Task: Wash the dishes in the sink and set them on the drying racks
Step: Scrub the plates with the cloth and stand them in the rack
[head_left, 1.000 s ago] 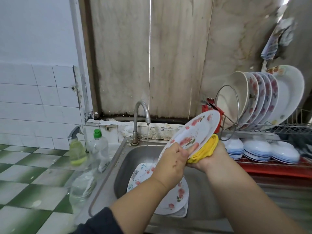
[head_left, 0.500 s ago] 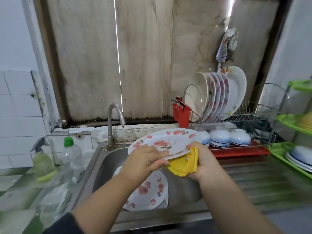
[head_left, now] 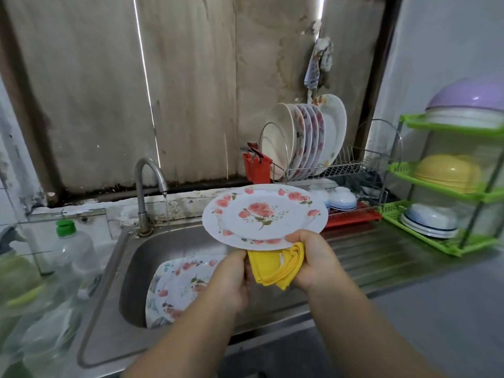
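Round glossy floral plate (head_left: 264, 215) w/ soft yellow cloth (head_left: 275, 267), both hands' fingers (head_left: 296, 237) gripping.

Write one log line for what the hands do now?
right hand: grips yellow cloth, round floral plate | left hand: touches cloth | steel tap: running

Two bare forearms w/ no watch-type gear, rings or gloves visible on either. Left hand (head_left: 231, 279) and right hand (head_left: 313, 264) both uncovered, wrists bare too. No sleeve shows behind either hand; fingernails can't be made out.
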A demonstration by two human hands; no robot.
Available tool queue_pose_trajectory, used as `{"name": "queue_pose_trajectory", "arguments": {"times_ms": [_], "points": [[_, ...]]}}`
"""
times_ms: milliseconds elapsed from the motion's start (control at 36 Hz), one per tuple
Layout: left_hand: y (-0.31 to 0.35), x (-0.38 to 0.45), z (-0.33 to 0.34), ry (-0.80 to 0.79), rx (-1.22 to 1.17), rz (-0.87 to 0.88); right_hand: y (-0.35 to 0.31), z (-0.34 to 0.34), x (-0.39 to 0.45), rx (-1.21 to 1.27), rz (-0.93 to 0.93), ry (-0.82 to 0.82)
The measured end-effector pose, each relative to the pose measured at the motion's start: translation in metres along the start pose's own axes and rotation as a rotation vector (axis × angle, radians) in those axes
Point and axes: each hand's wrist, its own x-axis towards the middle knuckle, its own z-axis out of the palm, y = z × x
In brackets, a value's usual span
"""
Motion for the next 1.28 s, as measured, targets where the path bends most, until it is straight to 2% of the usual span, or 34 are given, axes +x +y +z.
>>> {"name": "queue_pose_trajectory", "arguments": {"times_ms": [83, 194, 361, 444, 556, 722, 944, 1167, 1278], "points": [[0.0, -0.007, 0.015, -0.087, -0.123, 0.047, -0.004, -0.004, -0.004, -0.019, -0.047, 0.018], [0.001, -0.011, 0.031, -0.202, -0.168, 0.039, -0.012, -0.012, -0.014, -0.015, -0.107, 0.055], [0.007, -0.002, 0.052, -0.222, -0.17, 0.037, -0.039, -0.036, -0.035, -0.072, -0.156, 0.261], [0.011, -0.002, 0.066, -0.292, -0.187, 0.035, -0.059, -0.049, -0.046, -0.034, -0.206, 0.272], [0.017, 0.002, 0.087, -0.336, -0.14, 0.042, -0.088, -0.061, -0.06, 0.124, -0.369, 0.237], [0.033, 0.01, 0.131, -0.323, -0.063, 0.07, -0.149, -0.075, -0.073, 0.094, -0.493, 0.237], [0.06, 0.017, 0.185, -0.121, -0.026, 0.157, -0.235, -0.078, -0.065, -0.088, -0.613, 0.243], [0.098, 0.033, 0.238, -0.182, 0.096, 0.327, -0.298, -0.056, -0.023, -0.327, -0.677, 0.296], [0.121, 0.039, 0.266, -0.135, 0.19, 0.415, -0.322, -0.048, 0.016, -0.467, -0.674, 0.323]]}}
